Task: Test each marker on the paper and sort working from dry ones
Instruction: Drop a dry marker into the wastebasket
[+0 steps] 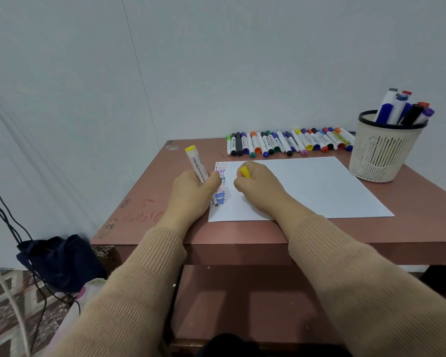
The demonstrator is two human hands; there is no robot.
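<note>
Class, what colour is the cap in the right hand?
Yellow: the cap in the right hand, clearest in the head view.

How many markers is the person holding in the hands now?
1. The yellow marker is in the left hand, at the left edge of the paper. The right hand holds only a yellow cap. None seems hidden.

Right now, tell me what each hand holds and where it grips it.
The left hand grips the yellow marker around its lower barrel, tip end down. The right hand holds the yellow cap, fingers curled round it.
</note>
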